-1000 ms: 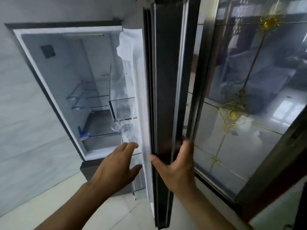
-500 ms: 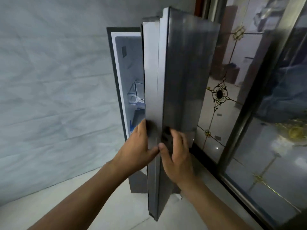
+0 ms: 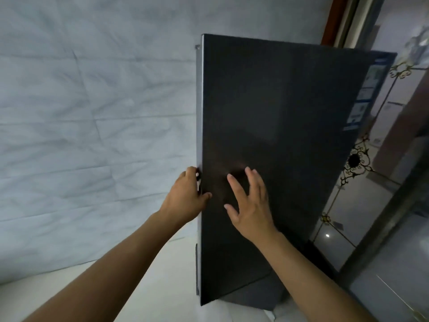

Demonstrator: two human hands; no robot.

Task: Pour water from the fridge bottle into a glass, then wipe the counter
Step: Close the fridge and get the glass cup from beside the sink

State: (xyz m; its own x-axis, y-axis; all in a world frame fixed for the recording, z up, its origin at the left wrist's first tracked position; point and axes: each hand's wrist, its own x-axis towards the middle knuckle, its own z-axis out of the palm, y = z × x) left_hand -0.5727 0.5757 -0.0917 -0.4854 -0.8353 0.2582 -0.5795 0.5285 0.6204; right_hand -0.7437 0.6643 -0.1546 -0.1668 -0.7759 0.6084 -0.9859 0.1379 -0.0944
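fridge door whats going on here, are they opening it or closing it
A person works the dark fridge door bare-handed. The left grip curls round the door's left edge, thumb on the front. The right grip is spread open at the front face; whether it touches is unclear. A second ago the door stood open, showing the shelves; now it has swung to and hides the inside. No bottle or glass is in view.

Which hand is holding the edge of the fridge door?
The left hand: it grips the edge of the fridge door, while the right hand is spread open at the dark front.
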